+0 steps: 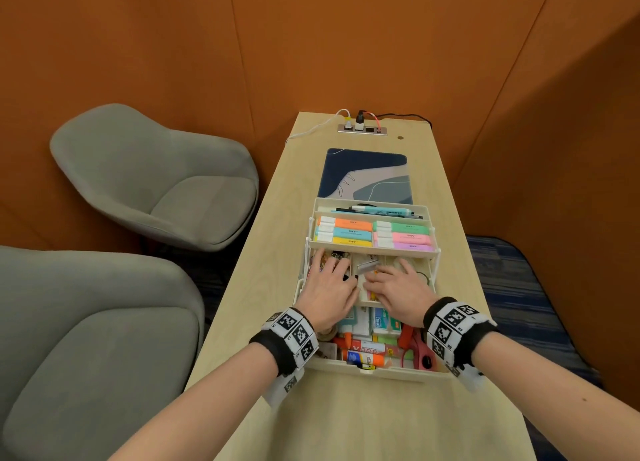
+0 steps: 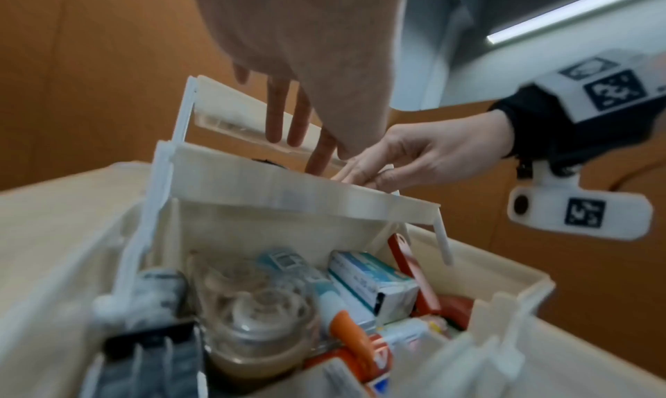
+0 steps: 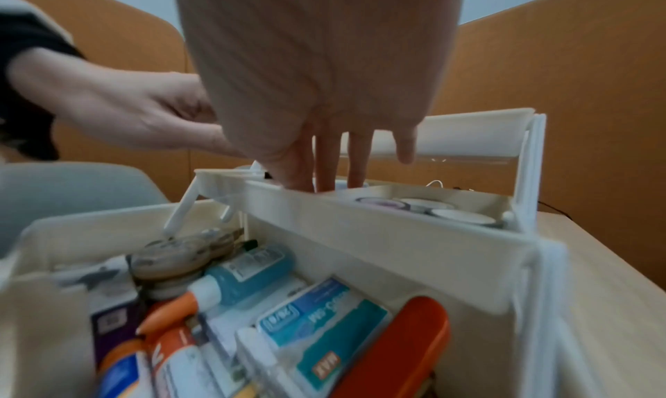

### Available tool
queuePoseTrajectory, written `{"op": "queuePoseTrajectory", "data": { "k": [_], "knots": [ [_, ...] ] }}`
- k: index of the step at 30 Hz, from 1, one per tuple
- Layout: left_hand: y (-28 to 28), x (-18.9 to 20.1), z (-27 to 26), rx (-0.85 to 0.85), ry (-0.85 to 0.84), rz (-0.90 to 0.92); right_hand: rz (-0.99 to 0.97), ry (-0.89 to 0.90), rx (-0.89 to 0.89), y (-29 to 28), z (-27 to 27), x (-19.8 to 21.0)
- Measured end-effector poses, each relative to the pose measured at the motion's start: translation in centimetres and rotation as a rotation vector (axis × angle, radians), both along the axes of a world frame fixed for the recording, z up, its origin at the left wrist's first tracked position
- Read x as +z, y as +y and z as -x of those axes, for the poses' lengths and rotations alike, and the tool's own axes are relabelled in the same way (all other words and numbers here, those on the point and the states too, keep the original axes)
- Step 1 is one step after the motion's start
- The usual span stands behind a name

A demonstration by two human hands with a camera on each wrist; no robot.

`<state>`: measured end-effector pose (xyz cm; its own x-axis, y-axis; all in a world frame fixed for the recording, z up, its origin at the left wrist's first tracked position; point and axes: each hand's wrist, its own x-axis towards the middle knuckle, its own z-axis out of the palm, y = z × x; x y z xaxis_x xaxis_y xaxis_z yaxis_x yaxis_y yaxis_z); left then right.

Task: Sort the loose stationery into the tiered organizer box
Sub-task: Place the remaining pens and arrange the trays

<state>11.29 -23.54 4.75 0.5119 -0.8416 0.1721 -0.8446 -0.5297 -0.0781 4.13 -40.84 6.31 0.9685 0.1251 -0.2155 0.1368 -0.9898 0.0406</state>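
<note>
Hands are seen over the middle tier of the cream tiered organizer box (image 1: 367,370). The left hand (image 1: 329,289) is laid with fingers spread and straight over the tier's left compartment, above small dark-patterned items. The right hand (image 1: 398,287) is held beside it, fingers extended down into the centre and right compartments; whether anything is pinched cannot be told. A small silver item (image 1: 366,265) is seen in the centre compartment between the 2 hands.

The box is set on a pale wooden table (image 1: 502,252), near a dark blue mat (image 1: 367,176), with orange walls and 2 grey chairs (image 1: 156,183) around.

In the upper tier 6 pastel highlighters (image 1: 374,235) are laid in 2 stacks of 3, with pens (image 1: 381,210) behind. The bottom tier is filled with red scissors (image 1: 415,349), boxed staples (image 3: 317,330), a blue bottle (image 3: 248,273) and tape rolls (image 2: 252,313).
</note>
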Motion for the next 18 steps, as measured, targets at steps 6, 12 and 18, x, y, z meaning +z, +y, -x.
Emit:
{"op": "queuePoseTrajectory", "data": {
  "k": [6, 12, 18],
  "knots": [
    [-0.5, 0.9, 0.3, -0.079, -0.013, -0.097, -0.225, -0.179, -0.161, -0.3, 0.5, 0.3],
    [-1.2, 0.5, 1.8, 0.122, 0.336, -0.099, -0.245, -0.223, -0.3, -1.0, 0.5, 0.5],
    [-1.8, 0.4, 2.1, 0.172, 0.494, -0.087, -0.158, -0.183, -0.271, -1.1, 0.4, 0.5]
  ]
}}
